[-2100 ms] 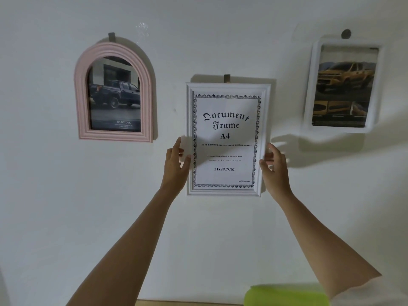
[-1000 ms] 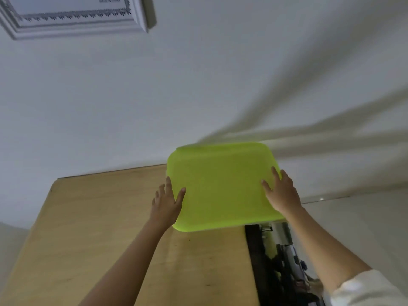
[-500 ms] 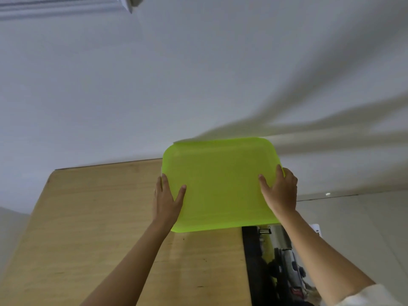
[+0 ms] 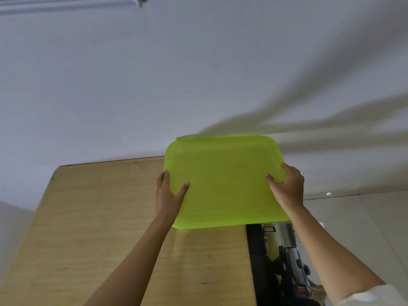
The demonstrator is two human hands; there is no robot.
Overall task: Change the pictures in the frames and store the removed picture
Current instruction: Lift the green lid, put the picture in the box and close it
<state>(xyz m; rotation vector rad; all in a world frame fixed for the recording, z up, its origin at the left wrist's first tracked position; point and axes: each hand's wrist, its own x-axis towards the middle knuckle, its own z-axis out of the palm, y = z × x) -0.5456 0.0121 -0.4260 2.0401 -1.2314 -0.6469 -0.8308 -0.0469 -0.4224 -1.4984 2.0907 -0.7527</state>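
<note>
A lime-green plastic lid [image 4: 225, 182] covers a box at the far right of the wooden table [image 4: 99, 228], against the white wall. My left hand [image 4: 169, 195] grips the lid's left edge, thumb on top. My right hand [image 4: 287, 186] grips its right edge, fingers curled over the rim. The box under the lid is hidden. A dark printed picture [image 4: 284, 261] showing a vehicle lies at the table's right edge, just in front of the lid. The bottom corner of the white document frame [image 4: 66, 4] shows at the top left on the wall.
The wooden table fills the lower left, with its left edge running diagonally. Pale floor tiles [image 4: 364, 228] lie to the right of the table. Arm shadows stretch across the white wall [image 4: 198, 74] above the lid.
My hands left the white frame on the wall and came down onto the green lid. In the last half second my grip on both lid edges tightened; the view shifted slightly.
</note>
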